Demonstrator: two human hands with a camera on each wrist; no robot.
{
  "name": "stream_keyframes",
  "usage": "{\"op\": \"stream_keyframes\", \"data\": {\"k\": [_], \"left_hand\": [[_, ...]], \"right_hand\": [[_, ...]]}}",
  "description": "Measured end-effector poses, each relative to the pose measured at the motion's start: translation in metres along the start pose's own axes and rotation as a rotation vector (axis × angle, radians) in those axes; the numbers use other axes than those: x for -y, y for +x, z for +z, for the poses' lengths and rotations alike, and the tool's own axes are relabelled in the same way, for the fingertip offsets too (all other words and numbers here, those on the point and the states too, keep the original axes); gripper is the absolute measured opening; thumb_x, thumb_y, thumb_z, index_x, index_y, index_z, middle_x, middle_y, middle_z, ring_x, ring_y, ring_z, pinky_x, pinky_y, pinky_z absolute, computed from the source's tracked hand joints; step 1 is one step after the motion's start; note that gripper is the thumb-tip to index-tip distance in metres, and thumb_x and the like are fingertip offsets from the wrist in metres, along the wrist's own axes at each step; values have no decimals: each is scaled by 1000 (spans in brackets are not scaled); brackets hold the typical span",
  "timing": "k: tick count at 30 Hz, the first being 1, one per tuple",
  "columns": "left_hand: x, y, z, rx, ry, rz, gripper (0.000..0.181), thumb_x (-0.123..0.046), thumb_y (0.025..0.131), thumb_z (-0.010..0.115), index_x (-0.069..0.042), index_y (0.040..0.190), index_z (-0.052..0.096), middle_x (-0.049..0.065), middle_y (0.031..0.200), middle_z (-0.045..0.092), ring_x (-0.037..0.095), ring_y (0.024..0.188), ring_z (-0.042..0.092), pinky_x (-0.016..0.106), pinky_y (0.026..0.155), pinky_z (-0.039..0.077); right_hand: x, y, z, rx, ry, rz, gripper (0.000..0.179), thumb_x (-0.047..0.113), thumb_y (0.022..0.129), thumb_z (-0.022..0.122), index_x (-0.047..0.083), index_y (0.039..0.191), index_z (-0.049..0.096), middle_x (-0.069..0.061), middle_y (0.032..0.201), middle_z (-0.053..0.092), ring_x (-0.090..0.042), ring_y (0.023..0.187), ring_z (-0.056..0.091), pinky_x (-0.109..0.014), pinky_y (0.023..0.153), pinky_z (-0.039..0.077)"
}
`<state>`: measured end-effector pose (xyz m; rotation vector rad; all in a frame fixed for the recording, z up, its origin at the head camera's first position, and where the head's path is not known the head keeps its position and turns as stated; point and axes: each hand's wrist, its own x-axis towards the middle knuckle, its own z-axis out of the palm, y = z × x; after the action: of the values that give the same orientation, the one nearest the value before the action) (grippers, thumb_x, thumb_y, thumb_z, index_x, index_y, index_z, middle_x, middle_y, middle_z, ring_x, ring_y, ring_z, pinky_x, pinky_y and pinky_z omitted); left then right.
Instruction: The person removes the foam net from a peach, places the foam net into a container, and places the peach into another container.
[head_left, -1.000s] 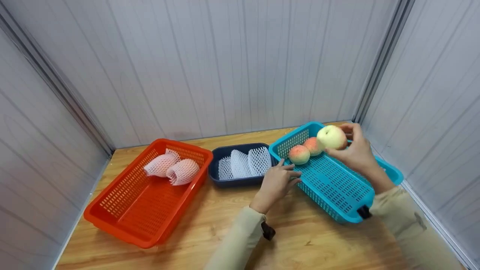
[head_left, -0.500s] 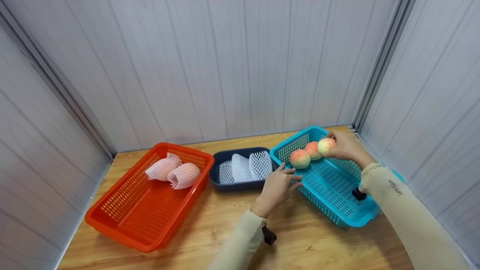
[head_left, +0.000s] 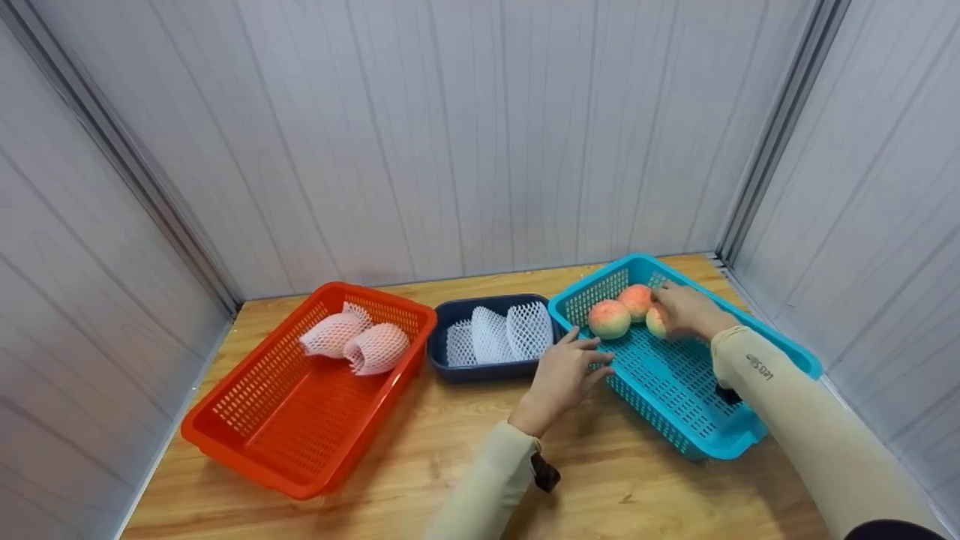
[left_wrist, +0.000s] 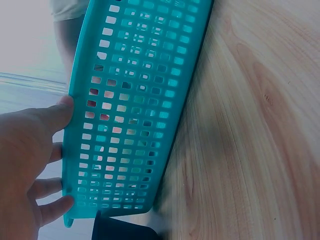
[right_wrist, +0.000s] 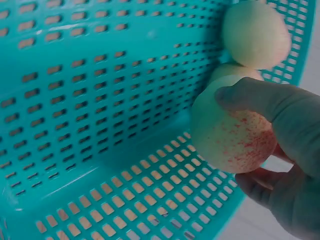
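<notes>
In the head view my right hand [head_left: 681, 309] is inside the turquoise basket [head_left: 660, 375], low among the fruit. It grips a peach [right_wrist: 232, 130], thumb on one side and fingertips on the other; the right wrist view shows its pale skin with red speckles. Two more peaches, one at the front [head_left: 609, 319] and one behind [head_left: 636, 300], lie in the far-left end of the basket beside it. My left hand [head_left: 564, 375] has its fingers spread at the basket's near-left rim, and the left wrist view shows the fingertips [left_wrist: 64, 204] right at that rim.
A navy tray [head_left: 487, 373] with white foam net sleeves [head_left: 491, 335] stands left of the turquoise basket. Farther left, an orange basket [head_left: 300, 405] holds two peaches in foam nets [head_left: 379, 349]. Pale panel walls [head_left: 465, 135] enclose the wooden table [head_left: 420, 450].
My right hand has lowered the peach from above the turquoise basket down beside the other two. The left hand stays at the rim. The head view has shifted slightly.
</notes>
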<state>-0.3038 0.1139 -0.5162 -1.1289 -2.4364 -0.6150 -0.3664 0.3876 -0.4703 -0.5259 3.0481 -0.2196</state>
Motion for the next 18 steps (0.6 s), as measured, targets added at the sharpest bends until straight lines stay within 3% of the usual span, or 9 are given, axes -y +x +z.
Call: {"op": "stream_keyframes", "data": {"k": [4,11,18], "left_hand": [[0,1,1,1,-11,-6,27,-37,92,65,-21,112,75,-6,111,70,8,119,55,34,112,26],[0,1,0,12,-17,-7,27,-38,92,65,-22,112,74,-5,111,70,8,120,55,35,112,25],[0,-1,1,15,-18,-27,29,-39,91,65,-22,113,74,-6,111,69,9,120,54,34,112,24]], "right_hand": [[-6,0,5,-4,25,-10,63,6,79,74,-8,133,46,-32,129,49,-50,117,46,-62,95,38],[-15,-3,14,-23,17,-76,48,1,77,73,-4,121,54,-24,113,57,-43,105,53,-58,86,43],[-16,-1,21,-15,-1,-83,49,1,76,74,0,120,53,-25,116,56,-46,108,52,-60,89,41]]}}
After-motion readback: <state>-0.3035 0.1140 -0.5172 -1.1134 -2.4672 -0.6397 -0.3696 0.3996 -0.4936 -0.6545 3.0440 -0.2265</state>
